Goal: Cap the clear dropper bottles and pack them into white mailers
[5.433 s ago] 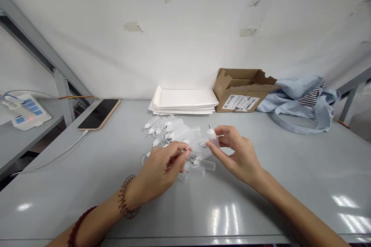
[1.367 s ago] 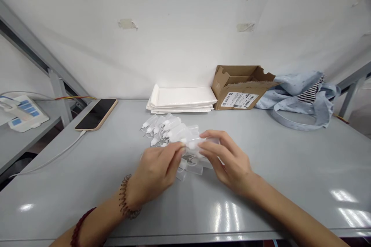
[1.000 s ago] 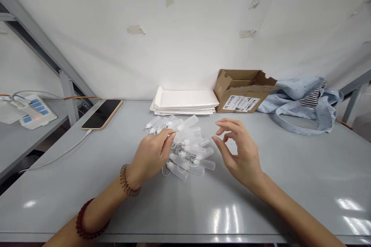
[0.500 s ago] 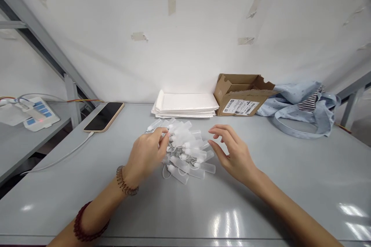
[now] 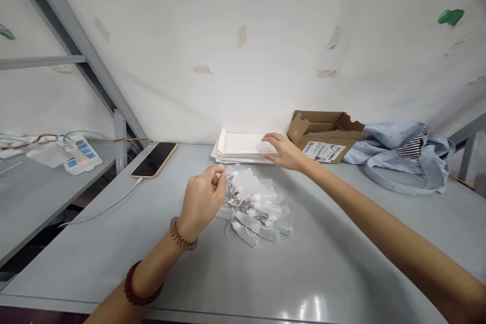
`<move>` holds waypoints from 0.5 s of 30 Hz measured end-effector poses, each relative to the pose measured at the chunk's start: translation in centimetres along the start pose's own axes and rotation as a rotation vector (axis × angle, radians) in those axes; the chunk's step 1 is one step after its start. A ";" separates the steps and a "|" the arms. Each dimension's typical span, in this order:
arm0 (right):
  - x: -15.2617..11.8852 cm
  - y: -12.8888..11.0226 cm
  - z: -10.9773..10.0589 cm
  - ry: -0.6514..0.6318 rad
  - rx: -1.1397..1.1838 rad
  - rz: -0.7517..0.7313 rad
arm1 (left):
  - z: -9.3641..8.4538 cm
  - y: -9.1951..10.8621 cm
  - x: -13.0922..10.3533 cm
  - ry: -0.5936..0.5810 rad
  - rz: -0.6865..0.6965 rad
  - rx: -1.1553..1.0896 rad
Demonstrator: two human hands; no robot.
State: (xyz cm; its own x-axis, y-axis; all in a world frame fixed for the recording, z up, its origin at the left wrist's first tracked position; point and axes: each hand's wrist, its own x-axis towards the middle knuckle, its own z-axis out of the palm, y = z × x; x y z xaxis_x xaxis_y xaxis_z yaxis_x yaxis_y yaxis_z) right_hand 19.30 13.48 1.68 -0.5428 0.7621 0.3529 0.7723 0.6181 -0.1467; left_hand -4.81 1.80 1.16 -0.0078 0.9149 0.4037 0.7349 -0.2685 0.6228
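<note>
A loose pile of translucent white plastic tubes with thin loops (image 5: 252,202) lies on the grey table. At the pile's left edge is my left hand (image 5: 205,195), its fingers curled and thumb against the fingertips; what it pinches, if anything, is too small to name. Behind the pile, my right hand (image 5: 284,152) reaches over the right end of a stack of white padded envelopes (image 5: 241,144). Its thumb and fingers are apart, with the fingertips at the top envelope and nothing held.
An open cardboard box (image 5: 326,136) stands right of the envelopes, with light blue cloth (image 5: 410,157) beyond it. A phone (image 5: 155,159) with a white cable lies at the left. Farther left, a white device with blue keys (image 5: 83,154) rests on another table.
My right hand has moved from beside the pile back to the envelope stack. My left hand stays by the pile, its fingers drawn closer together. The whole view has shifted a little.
</note>
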 end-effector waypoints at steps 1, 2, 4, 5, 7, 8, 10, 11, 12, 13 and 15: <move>1.2 0.6 -0.1 -0.068 -0.016 -0.003 | 0.0 -0.1 0.0 0.008 0.005 -0.008; 2.3 1.1 -0.1 -0.137 -0.030 -0.011 | 0.0 -0.1 0.1 0.013 0.011 -0.015; 3.9 1.6 -0.3 -0.244 -0.067 -0.011 | 0.0 -0.1 0.1 0.024 0.019 -0.025; 4.4 1.7 -0.5 -0.284 -0.087 -0.010 | 0.0 0.0 0.0 0.028 0.021 -0.029; 4.9 1.5 -0.8 -0.340 -0.137 -0.010 | 0.0 0.1 0.0 0.034 0.022 -0.033; 4.9 1.2 -0.9 -0.363 -0.164 -0.015 | 0.0 0.1 -0.1 0.033 0.022 -0.035; 4.7 0.6 -1.0 -0.399 -0.228 -0.027 | 0.1 0.2 -0.2 0.027 0.025 -0.040; 4.6 0.2 -0.9 -0.412 -0.263 -0.031 | 0.1 0.3 -0.2 0.023 0.028 -0.040; 4.4 -0.1 -0.7 -0.423 -0.299 -0.032 | 0.1 0.3 -0.2 0.018 0.032 -0.038; 4.2 -0.3 -0.4 -0.429 -0.333 -0.033 | 0.2 0.3 -0.2 0.015 0.037 -0.035; 3.7 -0.7 0.3 -0.429 -0.391 -0.040 | 0.3 0.3 -0.2 0.010 0.039 -0.029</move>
State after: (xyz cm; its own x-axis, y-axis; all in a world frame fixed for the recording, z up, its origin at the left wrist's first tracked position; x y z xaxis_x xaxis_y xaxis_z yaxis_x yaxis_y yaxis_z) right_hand 16.62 15.93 2.81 -0.5961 0.8001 -0.0671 0.7687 0.5929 0.2400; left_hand -4.41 1.61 1.08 0.0136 0.9008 0.4341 0.7151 -0.3122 0.6255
